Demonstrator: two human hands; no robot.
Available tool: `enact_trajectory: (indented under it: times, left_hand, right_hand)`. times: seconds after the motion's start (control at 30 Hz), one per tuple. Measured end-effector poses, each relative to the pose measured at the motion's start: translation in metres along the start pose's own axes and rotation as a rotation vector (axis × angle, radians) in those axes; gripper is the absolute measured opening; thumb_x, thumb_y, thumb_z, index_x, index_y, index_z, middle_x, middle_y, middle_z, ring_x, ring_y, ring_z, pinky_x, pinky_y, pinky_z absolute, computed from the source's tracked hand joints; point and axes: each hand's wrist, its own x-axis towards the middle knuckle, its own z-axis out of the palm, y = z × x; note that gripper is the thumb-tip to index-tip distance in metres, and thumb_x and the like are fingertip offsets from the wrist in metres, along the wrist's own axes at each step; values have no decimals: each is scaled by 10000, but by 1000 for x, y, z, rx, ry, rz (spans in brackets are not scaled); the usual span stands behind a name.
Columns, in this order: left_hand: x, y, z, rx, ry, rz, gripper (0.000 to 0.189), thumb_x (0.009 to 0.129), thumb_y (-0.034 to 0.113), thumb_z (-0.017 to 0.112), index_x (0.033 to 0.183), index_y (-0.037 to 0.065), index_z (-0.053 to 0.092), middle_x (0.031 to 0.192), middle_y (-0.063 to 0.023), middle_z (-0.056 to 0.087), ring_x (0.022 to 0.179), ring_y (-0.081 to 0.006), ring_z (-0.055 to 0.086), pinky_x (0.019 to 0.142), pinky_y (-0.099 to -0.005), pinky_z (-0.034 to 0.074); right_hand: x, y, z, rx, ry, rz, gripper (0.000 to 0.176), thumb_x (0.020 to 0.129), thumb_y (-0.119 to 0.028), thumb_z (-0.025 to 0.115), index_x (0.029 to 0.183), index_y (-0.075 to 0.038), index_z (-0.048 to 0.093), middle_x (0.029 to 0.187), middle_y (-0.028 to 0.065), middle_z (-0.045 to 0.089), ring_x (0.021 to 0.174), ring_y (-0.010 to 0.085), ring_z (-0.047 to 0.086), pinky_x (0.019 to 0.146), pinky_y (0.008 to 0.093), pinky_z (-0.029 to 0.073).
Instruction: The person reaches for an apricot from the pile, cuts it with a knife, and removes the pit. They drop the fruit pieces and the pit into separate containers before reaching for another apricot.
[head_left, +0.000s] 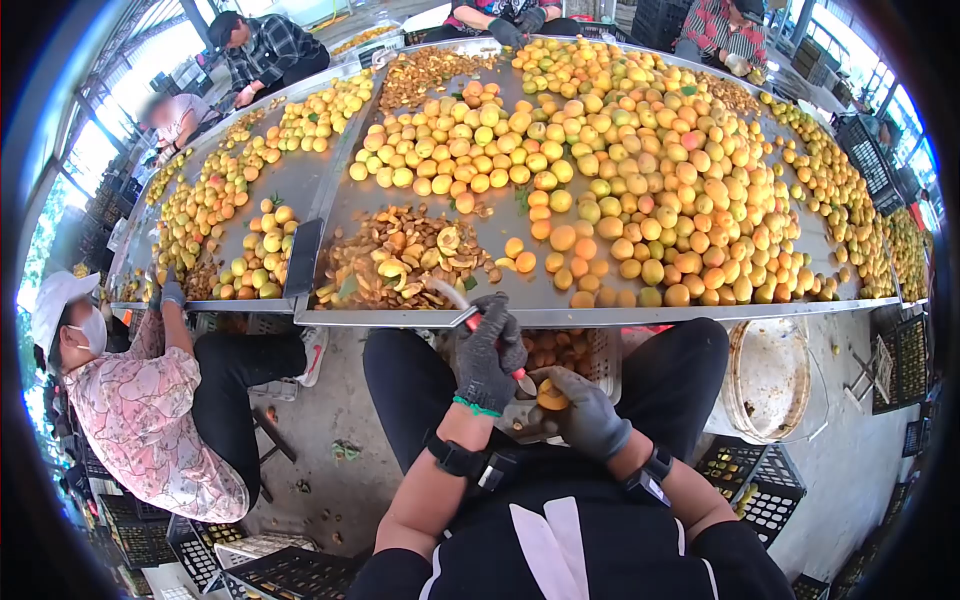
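Observation:
My left hand [490, 358], in a dark grey knit glove, is closed around the red handle of a knife [452, 294]. Its pale, curved blade points up and left, over the near edge of the metal table [560, 316]. Lower and to the right, my right hand [588, 412], in a grey coated glove, grips an orange-yellow apricot [551, 394] between thumb and fingers. The fruit looks cut, though its far side is hidden. Beneath both hands, between my knees, sits a crate of apricots [560, 348], partly covered by the gloves.
Whole apricots [660, 190] are heaped across the table. A pile of cut pieces and scraps [400, 255] lies near its front edge. A white bucket [768, 380] and black crate [752, 485] stand at my right. A masked person [150, 400] sits at left; others work behind.

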Motion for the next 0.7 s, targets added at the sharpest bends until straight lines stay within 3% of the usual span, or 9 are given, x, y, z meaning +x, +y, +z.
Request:
enact_trajectory:
  times: [0.07, 0.17, 0.27, 0.5, 0.57, 0.7]
  left_hand:
    - [-1, 4, 0, -52, -3, 69, 82, 911, 197, 605, 933, 122, 580, 608, -9, 518, 389, -103, 400, 322, -239, 284]
    - [-6, 3, 6, -50, -6, 91, 132, 936, 236, 564, 909, 107, 574, 590, -2, 474, 371, -94, 350, 331, -223, 266]
    - [-9, -2, 8, -37, 1, 156, 139, 934, 238, 567, 879, 110, 568, 585, -5, 465, 372, -98, 353, 332, -225, 267]
    - [-13, -7, 6, -68, 12, 204, 122, 920, 213, 599, 854, 126, 544, 614, -1, 485, 426, -88, 399, 349, -226, 293]
    - [-13, -8, 10, -67, 54, 241, 152, 933, 230, 569, 838, 114, 543, 585, 2, 448, 381, -102, 334, 341, -233, 263]
    - [-16, -7, 15, -87, 41, 235, 151, 936, 223, 563, 836, 114, 537, 588, 4, 446, 387, -98, 339, 345, -232, 264]
  right_hand:
    - [10, 21, -19, -175, 82, -135, 343, 1000, -280, 374, 1204, -36, 500, 970, 73, 608, 861, 147, 602, 736, 276, 537]
    - [-6, -1, 2, -129, 82, -34, 352, 1002, -250, 361, 1268, -43, 459, 992, 69, 595, 883, 127, 578, 774, 269, 523]
    - [-8, -4, 8, 110, -76, 13, 367, 1014, -288, 330, 1251, -44, 466, 1061, 55, 585, 883, 111, 576, 781, 249, 488]
    - [-18, -11, 28, -46, 28, -20, 346, 1005, -293, 381, 1274, -88, 452, 1058, 27, 551, 873, 89, 541, 744, 218, 492]
    - [-20, -13, 34, -119, 69, -77, 333, 1004, -290, 391, 1275, -103, 445, 932, 13, 540, 760, 81, 513, 669, 211, 465]
    - [-22, -12, 39, -139, 69, -125, 312, 1006, -279, 398, 1257, -99, 440, 811, 1, 506, 654, 60, 451, 576, 195, 389]
